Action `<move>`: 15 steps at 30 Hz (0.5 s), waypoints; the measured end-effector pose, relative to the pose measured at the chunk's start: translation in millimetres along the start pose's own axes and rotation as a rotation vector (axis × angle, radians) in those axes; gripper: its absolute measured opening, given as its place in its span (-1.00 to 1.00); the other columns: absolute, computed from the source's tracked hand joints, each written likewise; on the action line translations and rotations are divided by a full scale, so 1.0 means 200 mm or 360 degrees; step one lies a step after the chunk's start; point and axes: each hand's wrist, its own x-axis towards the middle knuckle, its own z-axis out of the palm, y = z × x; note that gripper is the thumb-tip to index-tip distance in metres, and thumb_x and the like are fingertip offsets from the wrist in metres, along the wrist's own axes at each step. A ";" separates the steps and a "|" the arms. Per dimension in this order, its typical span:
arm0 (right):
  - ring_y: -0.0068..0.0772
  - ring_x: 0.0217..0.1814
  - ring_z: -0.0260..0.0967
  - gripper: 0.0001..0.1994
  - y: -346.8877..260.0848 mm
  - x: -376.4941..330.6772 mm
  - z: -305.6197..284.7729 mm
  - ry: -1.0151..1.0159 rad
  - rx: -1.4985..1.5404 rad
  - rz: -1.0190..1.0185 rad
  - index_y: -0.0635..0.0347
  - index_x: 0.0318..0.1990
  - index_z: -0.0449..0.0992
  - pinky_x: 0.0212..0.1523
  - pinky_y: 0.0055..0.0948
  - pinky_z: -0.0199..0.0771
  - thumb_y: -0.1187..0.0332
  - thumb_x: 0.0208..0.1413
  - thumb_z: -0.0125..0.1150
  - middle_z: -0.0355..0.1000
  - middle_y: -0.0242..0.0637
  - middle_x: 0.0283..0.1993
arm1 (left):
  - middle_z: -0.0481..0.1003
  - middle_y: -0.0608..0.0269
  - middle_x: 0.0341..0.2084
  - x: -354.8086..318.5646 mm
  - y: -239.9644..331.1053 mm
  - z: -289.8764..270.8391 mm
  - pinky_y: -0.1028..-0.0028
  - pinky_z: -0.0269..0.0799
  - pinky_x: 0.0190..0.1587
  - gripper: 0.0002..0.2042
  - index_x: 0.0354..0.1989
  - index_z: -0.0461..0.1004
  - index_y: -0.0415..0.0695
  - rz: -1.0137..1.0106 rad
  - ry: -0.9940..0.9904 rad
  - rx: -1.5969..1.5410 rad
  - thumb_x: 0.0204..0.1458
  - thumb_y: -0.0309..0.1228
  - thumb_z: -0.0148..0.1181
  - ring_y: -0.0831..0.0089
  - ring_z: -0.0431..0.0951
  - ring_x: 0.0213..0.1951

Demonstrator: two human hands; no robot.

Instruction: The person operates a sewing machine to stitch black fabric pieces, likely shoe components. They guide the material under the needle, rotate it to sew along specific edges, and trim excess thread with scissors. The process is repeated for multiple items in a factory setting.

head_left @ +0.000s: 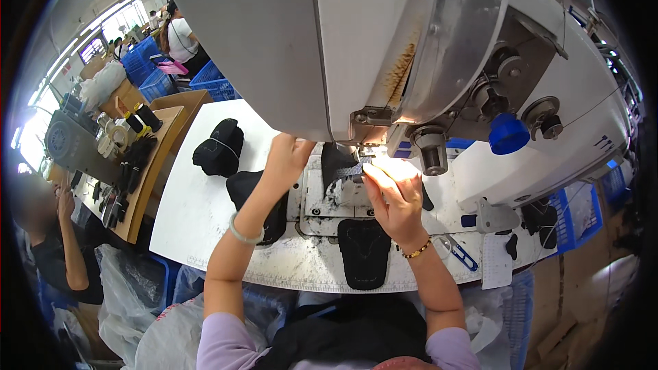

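Note:
A black fabric piece with a grey patterned strip (348, 171) lies under the head of a white sewing machine (274, 34), near the lit needle area. My right hand (396, 195) pinches the grey strip's edge between thumb and fingers, just right of the needle. My left hand (289, 157) is raised against the lower left edge of the machine head, which hides its fingertips. Below that hand sits a black fabric piece (241, 188) on the white table (185, 219). At the near edge rests another black stitched piece (363, 253).
A tied black bundle (219, 149) sits at the table's left. Blue-handled snips (460, 253) and a white paper (497, 260) lie at the right. Dark lint litters the machine's metal plate. Left, a person (58, 233) sits beside a wooden bench with thread spools (140, 116).

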 end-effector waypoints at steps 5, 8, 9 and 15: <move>-0.28 -0.12 0.29 -0.66 0.02 -0.03 0.00 -0.0002 0.0006 -0.0053 0.04 -0.10 0.54 -0.06 -0.34 0.28 0.42 -0.12 0.36 0.31 -0.41 -0.23 | 0.54 0.14 -0.31 0.01 0.05 0.06 0.47 0.49 -0.17 -0.78 -0.20 0.49 -0.28 -0.0779 -0.0448 -0.1270 -0.05 -0.50 0.14 0.44 0.56 -0.29; -0.24 -0.09 0.28 -0.64 0.03 -0.04 0.00 -0.0055 -0.0053 -0.0119 0.04 -0.10 0.53 -0.04 -0.31 0.29 0.42 -0.15 0.38 0.30 -0.39 -0.17 | 0.53 0.15 -0.33 -0.04 0.05 0.07 0.53 0.50 -0.17 -0.75 -0.19 0.47 -0.31 -0.0711 -0.0431 -0.1324 -0.10 -0.56 0.15 0.48 0.56 -0.30; -0.26 -0.09 0.28 -0.63 0.03 -0.04 0.00 -0.0052 -0.0051 -0.0121 0.04 -0.10 0.53 -0.05 -0.32 0.29 0.42 -0.15 0.37 0.30 -0.40 -0.17 | 0.53 0.16 -0.33 -0.04 0.04 0.06 0.56 0.49 -0.19 -0.73 -0.16 0.47 -0.30 -0.0696 -0.0435 -0.1376 -0.10 -0.56 0.17 0.49 0.56 -0.30; -0.44 -0.12 0.29 -0.63 0.02 -0.06 -0.01 -0.0023 -0.0031 -0.0164 0.01 -0.09 0.53 -0.12 -0.39 0.27 0.46 -0.14 0.35 0.33 -0.46 -0.12 | 0.52 0.13 -0.32 -0.06 0.05 0.06 0.49 0.50 -0.15 -0.72 -0.18 0.44 -0.32 -0.0719 -0.0411 -0.1388 -0.14 -0.62 0.12 0.42 0.56 -0.29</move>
